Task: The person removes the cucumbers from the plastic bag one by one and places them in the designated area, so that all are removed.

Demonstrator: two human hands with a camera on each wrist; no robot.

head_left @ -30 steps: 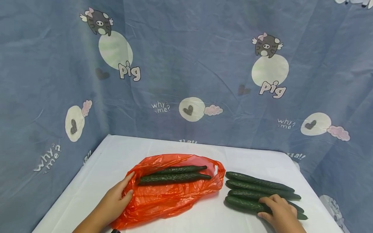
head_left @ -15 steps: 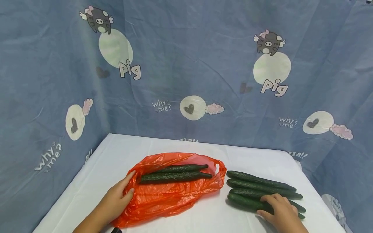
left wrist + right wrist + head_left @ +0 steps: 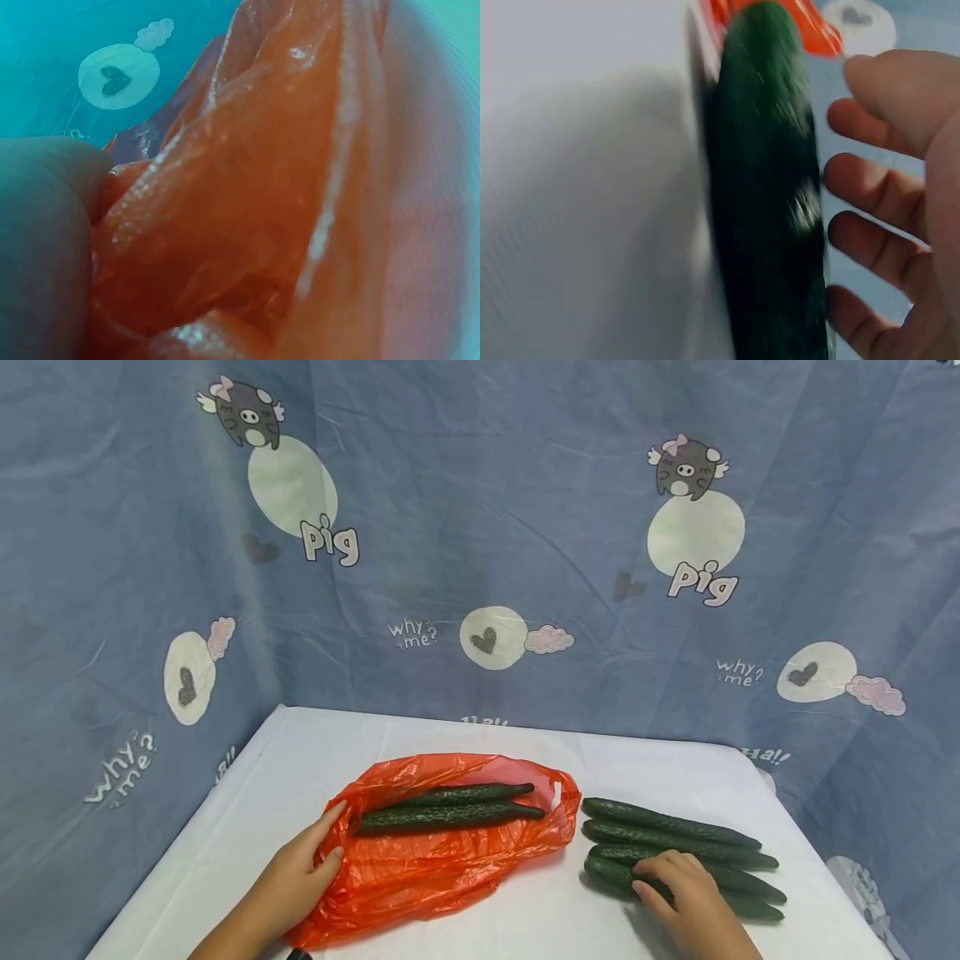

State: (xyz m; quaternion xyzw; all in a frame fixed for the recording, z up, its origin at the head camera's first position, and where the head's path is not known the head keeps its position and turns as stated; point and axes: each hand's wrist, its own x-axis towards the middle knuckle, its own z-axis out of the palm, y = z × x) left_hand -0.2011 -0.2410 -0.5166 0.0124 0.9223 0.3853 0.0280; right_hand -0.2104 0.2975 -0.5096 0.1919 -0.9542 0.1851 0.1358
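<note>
A red plastic bag (image 3: 420,877) lies spread with its mouth towards the right, two dark green cucumbers (image 3: 457,816) inside it. My left hand (image 3: 296,877) holds the bag's left edge between thumb and fingers; the film fills most of the left wrist view. On the right, several cucumbers (image 3: 667,821) lie side by side on the white cloth. Over the nearest cucumber (image 3: 769,195) is my right hand (image 3: 686,893), covering its middle. The right wrist view shows this hand's fingers (image 3: 862,180) loosely bent along one side of it, not wrapped round it.
A white cloth (image 3: 525,935) covers the table. Behind and beside it hangs a blue curtain (image 3: 420,568) printed with pigs and hearts. A small black object (image 3: 298,954) shows at the bottom edge near the left forearm.
My right hand has slid left along the nearest cucumber, which turned slightly earlier and now lies with its left end in about the same place. My left hand and the bag stay put.
</note>
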